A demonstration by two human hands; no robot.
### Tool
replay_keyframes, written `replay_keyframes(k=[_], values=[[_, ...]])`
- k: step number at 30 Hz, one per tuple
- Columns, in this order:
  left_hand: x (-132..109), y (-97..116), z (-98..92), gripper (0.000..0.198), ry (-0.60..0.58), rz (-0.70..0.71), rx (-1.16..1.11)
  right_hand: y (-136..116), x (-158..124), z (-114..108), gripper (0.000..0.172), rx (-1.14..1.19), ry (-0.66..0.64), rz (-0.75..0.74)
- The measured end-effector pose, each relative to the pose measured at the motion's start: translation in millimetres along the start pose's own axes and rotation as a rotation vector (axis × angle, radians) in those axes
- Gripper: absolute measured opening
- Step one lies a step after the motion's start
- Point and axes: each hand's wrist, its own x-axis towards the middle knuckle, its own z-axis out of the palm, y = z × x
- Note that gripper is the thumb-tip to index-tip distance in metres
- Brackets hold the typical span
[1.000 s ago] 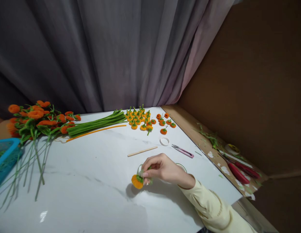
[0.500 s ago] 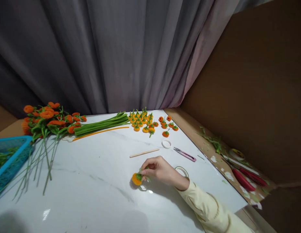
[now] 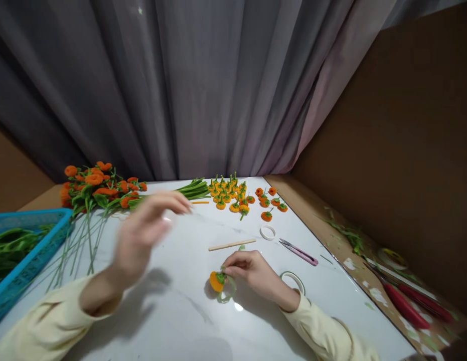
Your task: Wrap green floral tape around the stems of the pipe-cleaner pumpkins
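Observation:
In the head view my right hand (image 3: 252, 271) pinches the green stem end of a yellow-orange fuzzy flower head (image 3: 217, 282), just above the white table. A ring of pale green tape (image 3: 228, 293) lies or hangs right beside the flower; whether it touches my fingers I cannot tell. My left hand (image 3: 143, 230), smeared by motion, is raised over the table with fingers stretched forward, thumb apart and nothing visible in it. Beyond its fingertips lies a bundle of green fuzzy stems (image 3: 194, 189), partly hidden by the hand. A yellow-orange stem (image 3: 200, 202) lies beside the bundle.
Yellow flower heads (image 3: 227, 193) and orange ones (image 3: 266, 216) stand at the back. A wooden stick (image 3: 232, 245), a white ring (image 3: 268, 232), pink snips (image 3: 299, 252) and a tape roll (image 3: 293, 282) lie rightward. A blue basket (image 3: 63, 220) and orange flowers (image 3: 94, 179) are left; red-handled pliers (image 3: 406, 306) lie far right.
My left hand has come into view from the lower left, reaching over the table. My right hand still pinches the yellow flower head. The view has turned slightly left.

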Motion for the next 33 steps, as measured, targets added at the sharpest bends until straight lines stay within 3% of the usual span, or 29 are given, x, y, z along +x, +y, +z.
replay_keyframes(k=[3, 4, 6, 11, 16, 20, 23, 25, 28, 33], values=[[-32.1, -14.9, 27.7, 0.034, -0.441, -0.214, 0.018, -6.7, 2.5, -2.1, 0.030, 0.148, 0.004, -0.010], [-41.9, -18.2, 35.6, 0.044, -0.546, -0.301, -0.003, -9.9, 3.9, -3.0, 0.031, 0.180, 0.005, -0.018], [-55.0, -21.8, 46.1, 0.043, -0.642, -0.425, -0.082, -17.7, 7.4, -4.8, 0.030, 0.200, -0.009, -0.036], [-48.9, -21.7, 46.5, 0.021, -0.465, -0.507, -0.161, -44.0, 19.3, -10.0, 0.022, 0.075, -0.004, -0.170], [-30.3, -24.5, 34.8, 0.022, -0.381, -0.285, -0.043, -79.8, 23.6, -24.4, 0.012, -0.052, 0.099, -0.431], [-26.3, -25.8, 24.3, 0.026, -0.360, -0.137, 0.025, -100.8, 14.9, -30.1, 0.018, -0.042, 0.036, -0.360], [-25.7, -25.3, 20.0, 0.026, -0.348, -0.017, 0.033, -102.6, 9.3, -22.6, 0.023, -0.092, -0.118, -0.265], [-24.4, -24.8, 19.7, 0.026, -0.351, 0.090, 0.027, -99.3, 8.3, -14.5, 0.024, -0.170, -0.154, -0.266], [-22.3, -24.3, 21.0, 0.030, -0.367, 0.211, 0.015, -93.7, 9.5, -5.4, 0.020, -0.230, -0.128, -0.350], [-24.1, -22.0, 21.4, 0.042, -0.318, 0.244, 0.036, -87.8, 10.8, -3.4, 0.017, -0.175, -0.077, -0.396]])
